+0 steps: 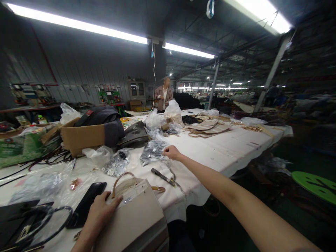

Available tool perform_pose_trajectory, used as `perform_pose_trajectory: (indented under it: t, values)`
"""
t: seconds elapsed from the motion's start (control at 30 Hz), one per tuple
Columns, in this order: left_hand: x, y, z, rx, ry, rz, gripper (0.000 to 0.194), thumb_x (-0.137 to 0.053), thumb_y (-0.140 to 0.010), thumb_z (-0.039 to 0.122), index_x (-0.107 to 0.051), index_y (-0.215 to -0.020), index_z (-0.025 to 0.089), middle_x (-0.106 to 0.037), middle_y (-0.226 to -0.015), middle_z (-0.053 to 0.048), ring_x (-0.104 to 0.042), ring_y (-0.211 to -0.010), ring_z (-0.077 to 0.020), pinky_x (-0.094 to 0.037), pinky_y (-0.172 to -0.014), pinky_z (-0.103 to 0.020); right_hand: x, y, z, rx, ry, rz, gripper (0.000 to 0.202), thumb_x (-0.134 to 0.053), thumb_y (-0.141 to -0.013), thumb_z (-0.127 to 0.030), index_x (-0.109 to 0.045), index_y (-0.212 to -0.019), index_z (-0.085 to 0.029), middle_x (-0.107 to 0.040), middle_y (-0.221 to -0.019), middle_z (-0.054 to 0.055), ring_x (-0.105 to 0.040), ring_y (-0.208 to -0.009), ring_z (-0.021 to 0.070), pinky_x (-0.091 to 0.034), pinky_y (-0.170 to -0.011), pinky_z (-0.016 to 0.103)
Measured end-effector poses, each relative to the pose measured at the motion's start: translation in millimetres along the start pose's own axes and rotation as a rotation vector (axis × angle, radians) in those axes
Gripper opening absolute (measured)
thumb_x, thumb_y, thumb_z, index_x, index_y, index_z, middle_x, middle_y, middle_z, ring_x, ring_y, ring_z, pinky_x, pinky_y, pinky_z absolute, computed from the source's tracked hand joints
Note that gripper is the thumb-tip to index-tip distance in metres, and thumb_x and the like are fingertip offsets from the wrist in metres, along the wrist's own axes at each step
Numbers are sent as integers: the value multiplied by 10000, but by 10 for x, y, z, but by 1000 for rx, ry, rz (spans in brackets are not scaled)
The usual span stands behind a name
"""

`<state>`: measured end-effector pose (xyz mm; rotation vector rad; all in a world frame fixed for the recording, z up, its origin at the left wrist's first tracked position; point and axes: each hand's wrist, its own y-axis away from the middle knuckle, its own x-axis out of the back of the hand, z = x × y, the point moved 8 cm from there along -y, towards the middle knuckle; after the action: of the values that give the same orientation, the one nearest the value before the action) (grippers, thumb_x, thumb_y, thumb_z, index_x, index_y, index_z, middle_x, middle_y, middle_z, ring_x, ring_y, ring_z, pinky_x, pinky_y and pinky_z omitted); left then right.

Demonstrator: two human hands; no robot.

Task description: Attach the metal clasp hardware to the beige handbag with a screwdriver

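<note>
A beige handbag (136,218) with a tan-brown curved handle stands at the table's near edge, close to my body. My left hand (103,207) grips its upper left side, fingers over the top edge. My right arm stretches out across the table. The fingers of my right hand (172,153) are pinched together at the right edge of a clear plastic bag (153,153) of small dark parts; what they hold is hidden. Between the two hands lies a dark hand tool (162,176). A black phone (88,203) rests left of the handbag.
To the left stand a cardboard box (82,138) with dark cloth and a dark grey bag (134,134). Clear plastic bags (117,162) lie nearer. Flat beige bag pieces (210,126) are stacked farther back. A person (165,94) stands beyond the table. A green stool (315,185) is at right.
</note>
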<state>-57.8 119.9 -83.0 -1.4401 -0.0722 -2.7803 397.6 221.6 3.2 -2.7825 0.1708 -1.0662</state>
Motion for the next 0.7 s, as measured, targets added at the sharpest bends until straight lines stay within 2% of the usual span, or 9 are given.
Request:
perform_pose_trajectory:
  t: [0.13,0.27,0.4,0.53,0.63,0.7]
  values:
    - [41,54,57,13,-17,1,1014,-574,-739,792,-719,-1366,9,-718,-1382,-327,-711,-1282,-489,-538,-1153,-557,-146,200,-296,55,-90,-84,225,-749,-866,-328,-811,-822,-117,-675,-653,10,-571,-592,134,-421,-580,225]
    - [88,163,143,22,-55,-26,966,-615,-814,723,-684,-1441,-9,-681,-1450,-337,-674,-1350,-481,-514,-1182,-541,-458,611,-755,150,-195,-252,307,-758,-888,-426,-821,-894,-126,-680,-696,12,-562,-593,127,-430,-569,227]
    - [114,235,202,38,-38,-47,942,-644,-849,690,-664,-1488,-2,-653,-1498,-331,-653,-1388,-457,-496,-1203,-505,-876,1146,-1241,228,-276,-534,276,-764,-894,-389,-845,-927,-128,-718,-737,24,-572,-605,122,-416,-568,222]
    - [110,249,203,23,-35,-35,898,-664,-867,676,-674,-1483,22,-673,-1482,-311,-658,-1381,-443,-497,-1193,-490,-1208,1508,-1516,246,-209,-664,198,-758,-931,-309,-872,-965,-152,-739,-732,7,-588,-602,116,-414,-594,222]
    - [100,238,173,23,-33,-23,871,-676,-872,659,-682,-1470,26,-683,-1474,-302,-671,-1358,-443,-509,-1172,-488,-1314,1587,-1643,325,-107,-631,191,-772,-919,-195,-897,-1062,-176,-830,-915,43,-706,-786,167,-506,-754,247]
    - [99,235,164,26,-28,-18,865,-679,-871,659,-690,-1461,27,-685,-1467,-301,-682,-1338,-443,-516,-1160,-485,-1306,1566,-1674,342,-98,-552,330,-793,-900,-150,-877,-1218,-181,-847,-993,58,-735,-873,190,-527,-841,270]
